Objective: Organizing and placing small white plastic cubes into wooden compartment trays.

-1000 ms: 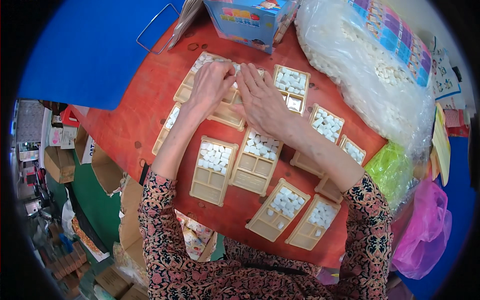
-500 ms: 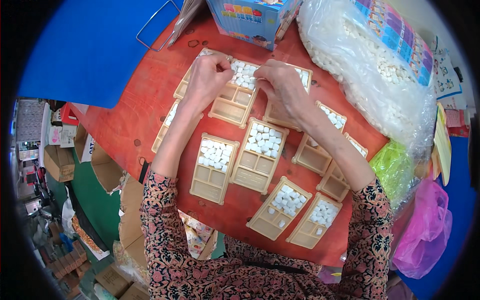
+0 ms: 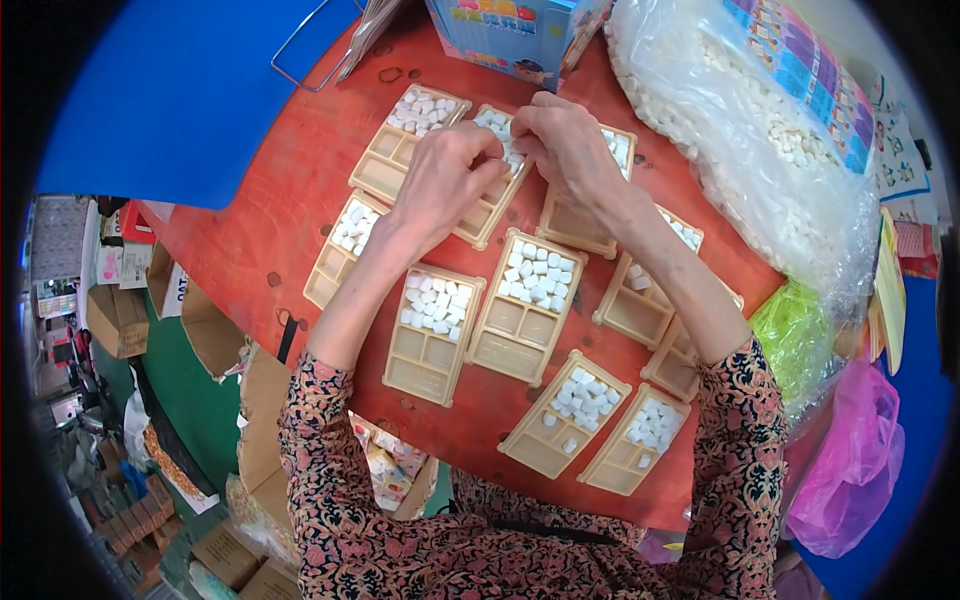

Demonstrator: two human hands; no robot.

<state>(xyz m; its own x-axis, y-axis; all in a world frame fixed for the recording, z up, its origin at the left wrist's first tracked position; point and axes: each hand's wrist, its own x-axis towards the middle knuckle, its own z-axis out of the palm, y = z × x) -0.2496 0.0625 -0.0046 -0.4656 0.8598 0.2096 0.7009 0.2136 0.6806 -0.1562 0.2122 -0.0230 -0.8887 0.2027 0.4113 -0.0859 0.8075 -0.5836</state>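
Note:
My left hand (image 3: pixel 447 172) is closed, fingertips pinched together over a beige compartment tray (image 3: pixel 482 213) at the far middle of the table. Across from it, my right hand (image 3: pixel 572 150) also has its fingers bent into a pinch above the same tray's right edge. Whatever the fingertips hold, if anything, is too small or hidden to make out. Small white marshmallows (image 3: pixel 494 120) fill that tray's large far compartment, and its smaller near compartments are partly covered by my left hand. A similar tray (image 3: pixel 378 172) lies left of it, and another tray (image 3: pixel 578 222) sits under my right wrist.
Several more trays stand nearer me, among them one in the middle (image 3: pixel 515 345) and one at the near right (image 3: pixel 612 474). A large clear bag of marshmallows (image 3: pixel 700 130) lies at the right. A blue box (image 3: pixel 500 40) stands at the back, and a pink plastic bag (image 3: pixel 850 470) hangs beyond the right edge.
My left hand has moved right and slightly down, uncovering the marshmallows in the upper-left tray. My right hand has shifted slightly up. The whole view has shifted a little.

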